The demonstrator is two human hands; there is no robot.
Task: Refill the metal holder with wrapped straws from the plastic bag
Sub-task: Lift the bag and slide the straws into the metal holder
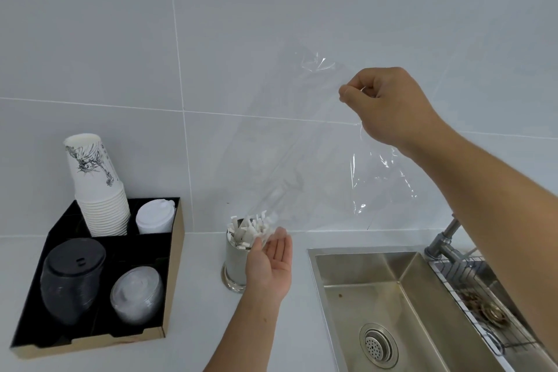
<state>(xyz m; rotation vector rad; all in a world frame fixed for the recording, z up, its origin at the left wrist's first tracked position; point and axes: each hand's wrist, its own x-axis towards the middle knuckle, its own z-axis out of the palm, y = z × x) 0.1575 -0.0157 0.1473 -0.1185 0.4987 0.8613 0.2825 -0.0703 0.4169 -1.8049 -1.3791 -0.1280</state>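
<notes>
Two bare arms come into view from the bottom and the right side. No sleeves cover them, so the forearms are bare all the way to the edge of the view. The left hand (269,266) has nothing on it: no glove, no ring, no watch. The right hand (389,103) is bare too, and its wrist has no band or strap. The fingers (347,93) are short and round at the tips, with short nails. The right arm looks long and thick because it is close to the camera.
</notes>
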